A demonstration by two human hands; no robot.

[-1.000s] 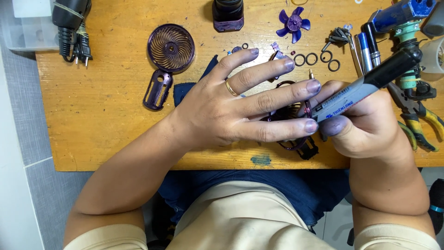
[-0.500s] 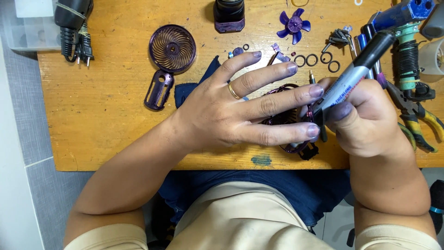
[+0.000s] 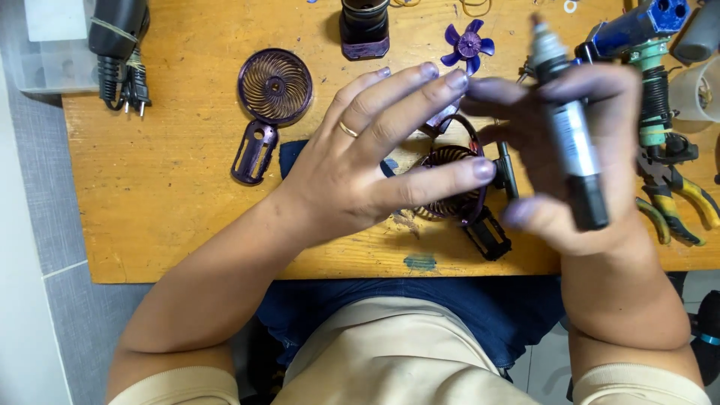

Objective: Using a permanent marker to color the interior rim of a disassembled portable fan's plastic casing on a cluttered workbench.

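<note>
The right hand (image 3: pixel 570 157) is closed around a grey and black screwdriver (image 3: pixel 568 124), which stands nearly upright above the table, its tip pointing up and its dark handle end low in the palm. The left hand (image 3: pixel 375 157) is open, with the fingers spread and stretched to the right; a gold ring (image 3: pixel 347 129) sits on one finger. This hand rests on a dark purple fan body (image 3: pixel 454 187), which lies on the wooden table (image 3: pixel 165 202) just under the fingers and between both hands. The thumb reaches over the round grille of this body.

To the left of the left hand, a separate purple front grille (image 3: pixel 274 88) lies flat, with a purple handle shell (image 3: pixel 253 154) just below it. Above the fingertips lies a small purple propeller (image 3: pixel 466 46), and near it a dark cylindrical part (image 3: pixel 364 28). At the right edge lie pliers with yellow and green grips (image 3: pixel 679 199). A black power plug (image 3: pixel 120 56) is in the far left corner.
</note>
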